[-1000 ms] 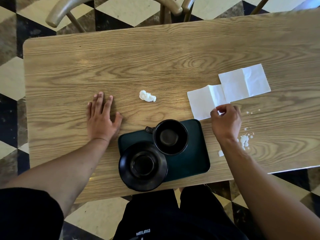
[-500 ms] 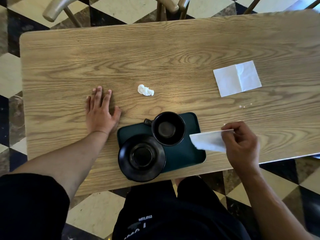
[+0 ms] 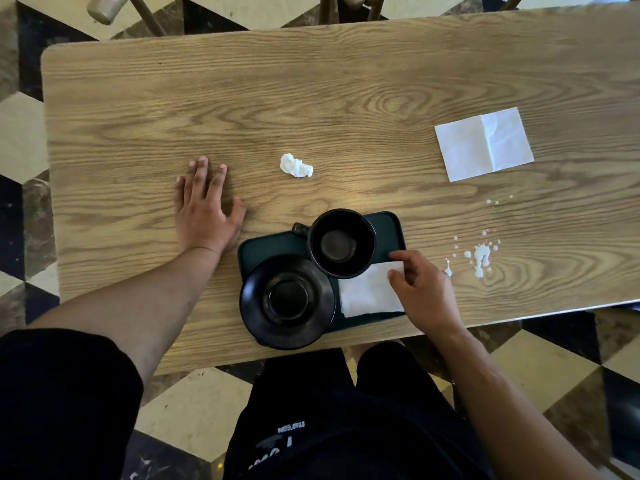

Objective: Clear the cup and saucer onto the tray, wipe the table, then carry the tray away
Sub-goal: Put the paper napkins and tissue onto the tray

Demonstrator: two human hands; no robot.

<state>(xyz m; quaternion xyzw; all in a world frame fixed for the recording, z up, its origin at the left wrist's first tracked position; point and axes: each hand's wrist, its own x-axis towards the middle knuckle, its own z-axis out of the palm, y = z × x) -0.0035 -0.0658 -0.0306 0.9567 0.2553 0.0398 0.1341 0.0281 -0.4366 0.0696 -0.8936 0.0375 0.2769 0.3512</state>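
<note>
Nearest to us, at the front edge of the tabletop (image 3: 138, 109), stands one dark tray (image 3: 388, 223). On it we count one saucer (image 3: 287, 301), which hangs a little over the tray's near left corner, and one cup (image 3: 341, 242) just behind it, touching its rim. So we judge the clearing step finished.

What is new: half a second ago our right hand (image 3: 424, 292) carried a napkin (image 3: 367, 292) in the air beside the tray. Now this napkin lies on the right part of the tray, and the fingers (image 3: 398, 273) are bent over its right edge. We cannot tell if they are pinching it or letting it go. We think it is being put down as used, which means the wiping is partly done but not complete.

Our left hand (image 3: 204, 209) has not moved; it rests flat on the tabletop to the left of the tray, fingers straight, holding nothing.

To the right of the tray we see one patch of white spilled drops (image 3: 481, 258), not wiped.

Farther away lie one small crumpled paper ball (image 3: 296, 166) near the middle and one clean folded napkin (image 3: 485, 143) on the far right. So there are two napkins, and we probably need the second one for the spill.
</note>
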